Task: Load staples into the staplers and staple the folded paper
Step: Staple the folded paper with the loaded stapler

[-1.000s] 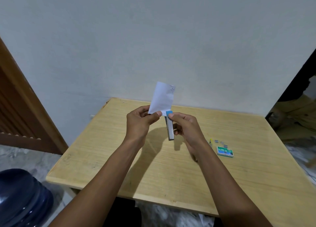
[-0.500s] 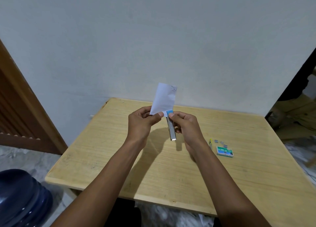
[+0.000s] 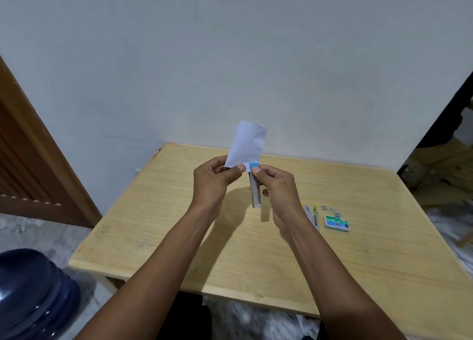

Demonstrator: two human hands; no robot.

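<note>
Seen from the head camera, a person holds a folded white paper (image 3: 247,143) upright above a light wooden table (image 3: 163,219) set against a pale wall (image 3: 230,45). The left hand (image 3: 213,183) pinches the paper's lower edge between thumb and fingers, while the right hand (image 3: 277,189) grips a small stapler (image 3: 255,189) with a blue tip and a silver metal body that hangs downward between the two hands. The stapler's blue end meets the paper's lower right corner, right beside the left thumb; whether the paper sits inside the stapler's mouth cannot be told. Both hands are raised clear of the tabletop and cast shadows on it. On the table to the right lies a green box of No. 10 staples (image 3: 337,222), with a few loose staple strips (image 3: 331,209) just behind it and a second stapler (image 3: 313,215), partly hidden by the right wrist, just beside the box. A wooden door (image 3: 28,160) stands at the left, and a dark blue water jug (image 3: 33,293) sits on the floor near the table's left corner.
</note>
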